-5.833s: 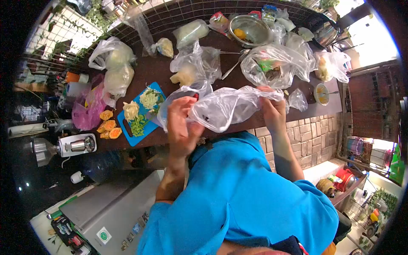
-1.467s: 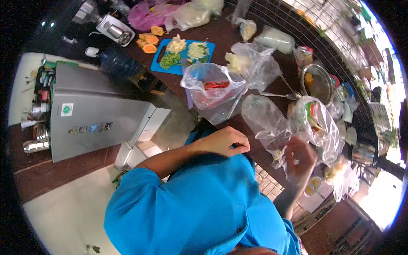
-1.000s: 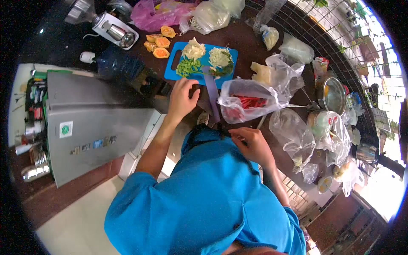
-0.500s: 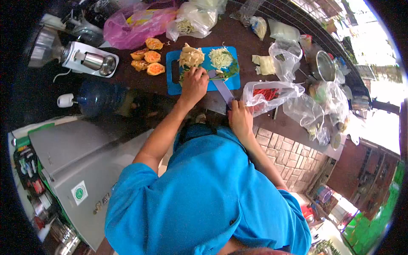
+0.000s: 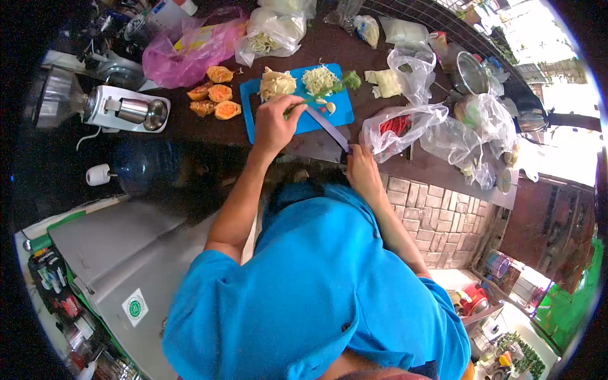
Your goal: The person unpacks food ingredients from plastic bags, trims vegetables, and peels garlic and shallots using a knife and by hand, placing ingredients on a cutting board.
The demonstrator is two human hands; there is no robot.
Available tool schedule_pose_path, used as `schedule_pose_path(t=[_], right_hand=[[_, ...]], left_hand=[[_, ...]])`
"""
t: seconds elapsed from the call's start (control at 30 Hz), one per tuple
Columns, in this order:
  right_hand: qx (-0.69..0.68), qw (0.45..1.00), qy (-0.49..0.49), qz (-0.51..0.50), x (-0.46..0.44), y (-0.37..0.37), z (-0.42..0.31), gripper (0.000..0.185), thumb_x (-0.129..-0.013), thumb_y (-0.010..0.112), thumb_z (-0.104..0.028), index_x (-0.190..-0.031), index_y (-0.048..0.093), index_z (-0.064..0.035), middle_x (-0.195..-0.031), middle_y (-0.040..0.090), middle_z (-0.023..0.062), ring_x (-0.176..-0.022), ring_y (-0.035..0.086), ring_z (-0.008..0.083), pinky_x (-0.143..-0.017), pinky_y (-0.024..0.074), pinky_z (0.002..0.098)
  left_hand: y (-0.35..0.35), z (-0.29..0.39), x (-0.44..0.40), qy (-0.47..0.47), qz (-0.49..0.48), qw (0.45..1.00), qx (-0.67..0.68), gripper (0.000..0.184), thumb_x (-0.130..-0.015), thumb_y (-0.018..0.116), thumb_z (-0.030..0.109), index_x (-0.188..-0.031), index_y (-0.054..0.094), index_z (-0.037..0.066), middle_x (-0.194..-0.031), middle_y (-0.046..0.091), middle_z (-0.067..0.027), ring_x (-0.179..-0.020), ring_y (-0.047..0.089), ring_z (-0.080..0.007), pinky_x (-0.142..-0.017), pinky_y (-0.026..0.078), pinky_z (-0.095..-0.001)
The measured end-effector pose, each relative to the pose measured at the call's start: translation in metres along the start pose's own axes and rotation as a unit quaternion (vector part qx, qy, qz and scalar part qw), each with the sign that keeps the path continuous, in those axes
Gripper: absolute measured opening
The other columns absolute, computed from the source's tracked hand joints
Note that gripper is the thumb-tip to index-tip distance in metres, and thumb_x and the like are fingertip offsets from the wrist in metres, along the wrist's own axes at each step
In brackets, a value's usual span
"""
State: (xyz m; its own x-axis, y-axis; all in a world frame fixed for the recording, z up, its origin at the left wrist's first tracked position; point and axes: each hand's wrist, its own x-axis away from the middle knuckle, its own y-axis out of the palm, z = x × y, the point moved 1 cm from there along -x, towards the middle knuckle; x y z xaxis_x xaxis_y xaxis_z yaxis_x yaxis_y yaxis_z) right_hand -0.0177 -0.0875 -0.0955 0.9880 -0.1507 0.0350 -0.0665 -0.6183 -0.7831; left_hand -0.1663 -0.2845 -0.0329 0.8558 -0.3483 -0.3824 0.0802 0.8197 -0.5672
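My left hand (image 5: 276,125) is closed round the stem of a green leafy sprig (image 5: 329,90) over the blue cutting board (image 5: 345,113). My right hand (image 5: 363,168) grips the dark handle of a knife (image 5: 328,128), whose blade points up-left across the board toward my left hand. On the board lie a pale chopped heap (image 5: 277,83), a shredded whitish-green heap (image 5: 318,80) and small garlic-like pieces (image 5: 330,107). A clear bag with red chillies (image 5: 395,125) sits right of the knife.
Orange cut pieces (image 5: 220,94) and a pink bag (image 5: 183,60) lie left of the board, with a white grinder (image 5: 130,109) beyond. Clear bags (image 5: 454,139), a pale folded piece (image 5: 384,83) and a metal bowl (image 5: 472,73) are on the right. A fridge (image 5: 126,247) stands lower left.
My left hand has lifted the leafy sprig off the board. Earlier both hands were off the board; my right hand has since taken the knife. The chilli bag was set down before that.
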Motion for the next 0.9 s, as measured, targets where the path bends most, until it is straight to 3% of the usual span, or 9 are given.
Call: schedule_pose_path(t=[0.07, 0.13, 0.17, 0.2, 0.3, 0.37, 0.57, 0.73, 0.9], right_hand=[[-0.016, 0.999, -0.032, 0.025, 0.006, -0.006, -0.002, 0.022, -0.086, 0.052, -0.003, -0.107, 0.052, 0.0043, -0.097, 0.056, 0.0286, -0.087, 0.056, 0.0461, -0.078, 0.0447, 0.0498], [-0.042, 0.998, -0.039, 0.036, 0.013, -0.009, -0.008, 0.019, -0.087, 0.05, -0.003, -0.104, 0.051, 0.0034, -0.095, 0.056, 0.0287, -0.087, 0.055, 0.0477, -0.076, 0.0445, 0.0519], [-0.061, 0.996, -0.044, 0.049, 0.016, -0.012, -0.008, 0.016, -0.087, 0.047, -0.003, -0.102, 0.05, 0.0026, -0.093, 0.056, 0.0289, -0.088, 0.055, 0.0492, -0.075, 0.0443, 0.0541], [-0.061, 0.996, -0.047, 0.048, 0.019, -0.012, -0.007, 0.016, -0.087, 0.047, -0.003, -0.102, 0.05, 0.0026, -0.093, 0.056, 0.0289, -0.088, 0.055, 0.0492, -0.075, 0.0443, 0.0541], [-0.09, 0.995, -0.026, 0.024, 0.026, -0.014, -0.005, 0.017, -0.09, 0.049, -0.007, -0.103, 0.052, 0.0021, -0.095, 0.058, 0.0275, -0.089, 0.056, 0.0471, -0.074, 0.0451, 0.052], [-0.135, 0.99, 0.0, 0.044, 0.032, -0.02, -0.009, 0.015, -0.09, 0.052, -0.009, -0.099, 0.056, 0.0024, -0.079, 0.058, 0.02, -0.075, 0.057, 0.0344, -0.069, 0.0436, 0.0404], [-0.166, 0.985, 0.035, 0.04, 0.039, -0.022, -0.008, 0.019, -0.095, 0.051, -0.017, -0.095, 0.059, 0.0008, -0.059, 0.047, 0.0088, -0.054, 0.044, 0.0153, -0.052, 0.0351, 0.0331], [-0.203, 0.977, 0.058, 0.023, 0.033, -0.02, -0.015, 0.022, -0.097, 0.05, -0.019, -0.094, 0.06, 0.0004, -0.059, 0.046, 0.0017, -0.054, 0.041, 0.0085, -0.048, 0.032, 0.0289], [-0.322, 0.944, 0.067, 0.034, 0.032, -0.015, -0.009, 0.024, -0.1, 0.046, -0.021, -0.096, 0.06, -0.0015, -0.064, 0.043, -0.0058, -0.055, 0.036, 0.0027, -0.048, 0.0288, 0.0209]], left_hand=[[-0.015, 0.005, -0.004, -0.024, 0.009, 0.999, 0.039, 0.014, -0.084, 0.069, 0.012, -0.093, 0.068, 0.001, -0.083, 0.069, -0.0094, -0.074, 0.067, -0.0203, -0.066, 0.051, -0.0317], [-0.04, 0.002, -0.008, -0.108, 0.036, 0.967, 0.227, 0.016, -0.084, 0.071, 0.011, -0.094, 0.068, -0.002, -0.084, 0.07, -0.0064, -0.073, 0.065, -0.0108, -0.065, 0.05, -0.0248], [-0.052, 0.005, -0.01, -0.118, 0.043, 0.968, 0.218, 0.017, -0.084, 0.072, 0.008, -0.096, 0.067, -0.003, -0.086, 0.069, -0.0045, -0.078, 0.063, -0.0075, -0.068, 0.05, -0.0224], [-0.054, -0.012, -0.008, -0.141, 0.047, 0.938, 0.313, 0.019, -0.084, 0.071, 0.008, -0.098, 0.066, -0.003, -0.087, 0.069, -0.0059, -0.079, 0.064, -0.0091, -0.07, 0.051, -0.0229], [-0.073, -0.015, -0.002, -0.146, 0.06, 0.941, 0.3, 0.021, -0.085, 0.071, 0.009, -0.101, 0.065, -0.003, -0.089, 0.069, -0.0076, -0.081, 0.065, -0.0117, -0.072, 0.052, -0.0241], [-0.078, -0.011, 0.004, -0.177, 0.069, 0.926, 0.326, 0.022, -0.087, 0.068, 0.01, -0.105, 0.064, -0.003, -0.09, 0.069, -0.0084, -0.082, 0.066, -0.0141, -0.072, 0.052, -0.0253], [-0.073, -0.02, 0.021, -0.188, 0.1, 0.921, 0.326, 0.024, -0.094, 0.059, 0.011, -0.113, 0.06, -0.002, -0.091, 0.067, -0.0082, -0.081, 0.066, -0.0142, -0.07, 0.052, -0.0257], [-0.075, -0.006, 0.028, -0.207, 0.04, 0.916, 0.342, 0.023, -0.097, 0.051, 0.012, -0.113, 0.06, -0.001, -0.089, 0.064, -0.0069, -0.079, 0.063, -0.0134, -0.07, 0.052, -0.0266], [-0.058, -0.007, 0.032, -0.216, 0.001, 0.865, 0.454, 0.021, -0.097, 0.051, 0.015, -0.11, 0.059, 0.001, -0.09, 0.063, -0.0075, -0.079, 0.063, -0.0164, -0.072, 0.052, -0.0294]])
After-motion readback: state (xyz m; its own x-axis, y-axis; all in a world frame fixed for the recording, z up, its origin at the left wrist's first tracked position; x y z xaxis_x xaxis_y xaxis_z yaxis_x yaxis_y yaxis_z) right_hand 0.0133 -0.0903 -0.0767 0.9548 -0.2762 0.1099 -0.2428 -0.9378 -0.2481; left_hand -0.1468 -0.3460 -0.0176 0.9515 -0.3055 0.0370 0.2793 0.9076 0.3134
